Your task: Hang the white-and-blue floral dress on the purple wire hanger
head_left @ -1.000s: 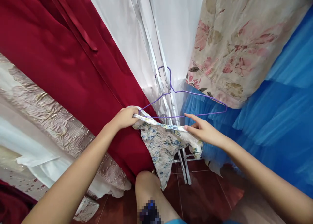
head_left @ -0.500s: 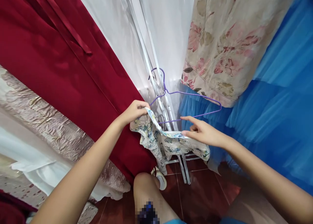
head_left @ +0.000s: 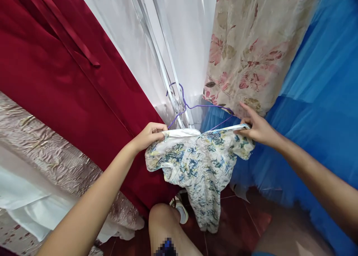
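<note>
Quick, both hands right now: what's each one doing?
Left hand: closed, pinching one end of the floral garment's top edge.
Right hand: closed on that edge's other end, index finger extended.

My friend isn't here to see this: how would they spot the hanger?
Find the big red cloth on the left, then the white stand to its right. Follow the stand down to the flowered garment between left hand and right hand; the hanger shows just above it. Its thin purple outline matches nothing beside it.

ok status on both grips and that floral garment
Left grip and right grip pinching its top edge, well apart. Floral garment hanging below them. Purple hanger behind, partly hidden.
</note>
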`<state>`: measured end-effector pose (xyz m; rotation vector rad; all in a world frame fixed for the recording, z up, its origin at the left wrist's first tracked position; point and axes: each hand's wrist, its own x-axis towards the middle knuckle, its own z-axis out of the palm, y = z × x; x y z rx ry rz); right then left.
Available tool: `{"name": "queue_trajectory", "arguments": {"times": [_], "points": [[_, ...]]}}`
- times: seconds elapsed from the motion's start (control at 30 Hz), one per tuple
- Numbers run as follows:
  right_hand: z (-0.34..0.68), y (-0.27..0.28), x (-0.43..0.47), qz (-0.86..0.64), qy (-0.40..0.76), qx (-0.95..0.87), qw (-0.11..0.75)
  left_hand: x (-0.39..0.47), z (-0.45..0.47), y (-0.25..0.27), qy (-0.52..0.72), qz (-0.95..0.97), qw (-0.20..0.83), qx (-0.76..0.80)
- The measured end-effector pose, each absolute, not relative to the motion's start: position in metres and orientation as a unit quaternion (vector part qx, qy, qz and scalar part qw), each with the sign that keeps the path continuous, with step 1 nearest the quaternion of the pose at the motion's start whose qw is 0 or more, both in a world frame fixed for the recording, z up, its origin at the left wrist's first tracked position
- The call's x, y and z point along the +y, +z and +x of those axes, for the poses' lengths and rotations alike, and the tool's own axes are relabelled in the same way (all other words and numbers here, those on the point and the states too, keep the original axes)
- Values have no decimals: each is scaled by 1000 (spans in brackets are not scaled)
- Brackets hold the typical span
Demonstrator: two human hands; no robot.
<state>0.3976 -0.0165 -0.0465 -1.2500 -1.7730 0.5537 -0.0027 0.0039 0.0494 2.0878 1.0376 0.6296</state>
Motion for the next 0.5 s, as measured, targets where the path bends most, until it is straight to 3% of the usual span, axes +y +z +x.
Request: {"name": "queue_trajectory", "arguments": {"times": [0.3,0.5], "points": [[383,-17,22,-569,127,-757,295,-1,-12,45,274,804,328,413],[412,3,-11,-538,179,-743,355,4,-22,54,295,842,190,411]]}}
